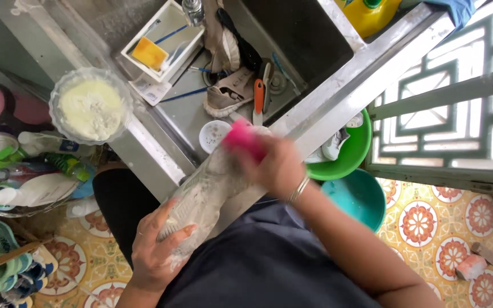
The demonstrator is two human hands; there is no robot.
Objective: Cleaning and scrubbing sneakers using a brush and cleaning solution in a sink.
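While the left hand [156,246] clamps the heel end of a soapy white sneaker [203,197], holding it slanted over the lap so the upper faces up, the right hand [275,168] closes around a pink scrubbing brush [243,140] pressed to the shoe's toe end; that hand is blurred, so its exact finger hold cannot be told. Gripping the shoe at one end leaves the rest of it open to the brush.

Just beyond the right hand lies a stainless-steel sink [201,117], with a beige shoe [229,91] and an orange-handled tool [258,100] in its basin. Beyond the left hand, on the sink's rim, stands a glass bowl of white powder [91,105], within easy reach. To the right of the right hand sit a green basin [349,159] and a teal basin [363,197] on a patterned tile floor [429,222]. Left of the left hand, bottles [29,191] crowd together.
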